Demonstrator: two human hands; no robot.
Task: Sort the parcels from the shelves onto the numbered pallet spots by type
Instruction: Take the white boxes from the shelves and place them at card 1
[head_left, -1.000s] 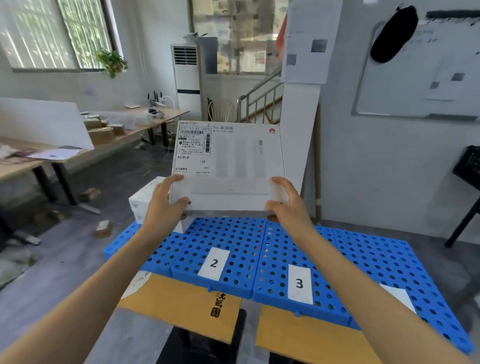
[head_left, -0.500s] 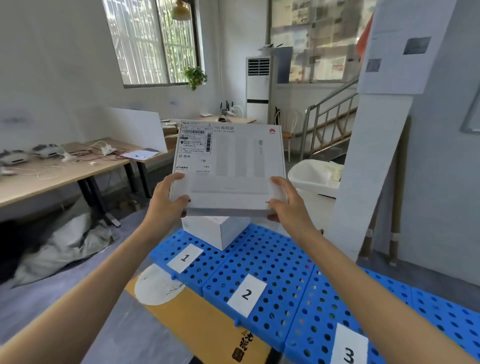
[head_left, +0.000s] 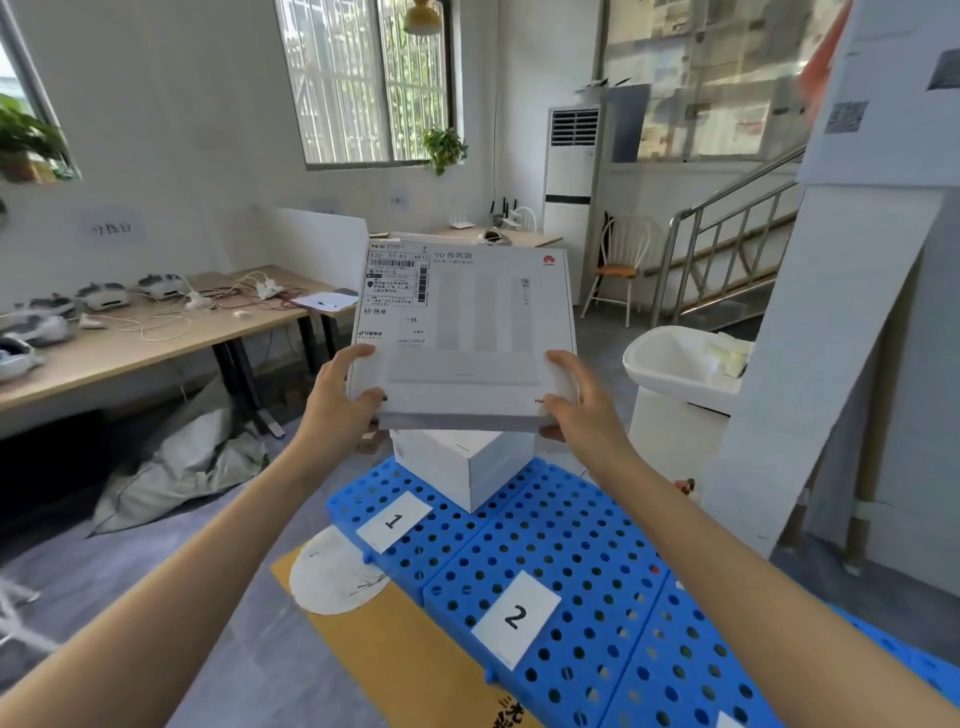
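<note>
Behind the flat parcel (head_left: 467, 338), a white box (head_left: 470, 467) sits partly hidden.

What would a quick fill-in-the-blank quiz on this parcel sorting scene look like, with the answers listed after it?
1. The left hand and right hand hold a flat white box whose shipping label sits in its upper ____ corner.
2. A smaller white box stands on the blue pallet just behind the slip marked ____.
3. The neighbouring slip on the pallet reads ____.
Answers: left; 1; 2.
</note>
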